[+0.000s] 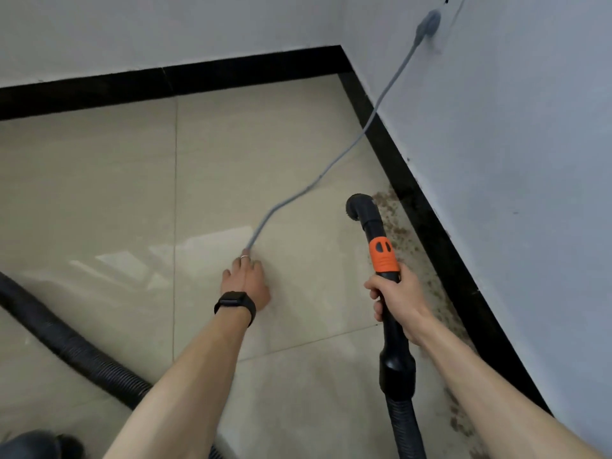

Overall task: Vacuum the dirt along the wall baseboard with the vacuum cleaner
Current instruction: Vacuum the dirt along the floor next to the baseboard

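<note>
My right hand (395, 298) grips the black vacuum wand (394, 332) just below its orange collar (384, 255). The wand's curved nozzle (359, 207) hangs a little left of a strip of brown dirt (402, 233) that runs along the black baseboard (430, 220) of the right wall. My left hand (246, 281), with a black watch on the wrist, holds the grey power cord (318, 182) at its fingertips. The cord rises to a plug (429, 24) in the right wall.
A ribbed black hose (69, 342) crosses the beige tiled floor (99, 193) at the lower left, and the wand's own hose (405, 425) drops off the bottom edge. A second black baseboard (165, 84) runs along the far wall to the corner. A dark object (36, 445) sits at the bottom left.
</note>
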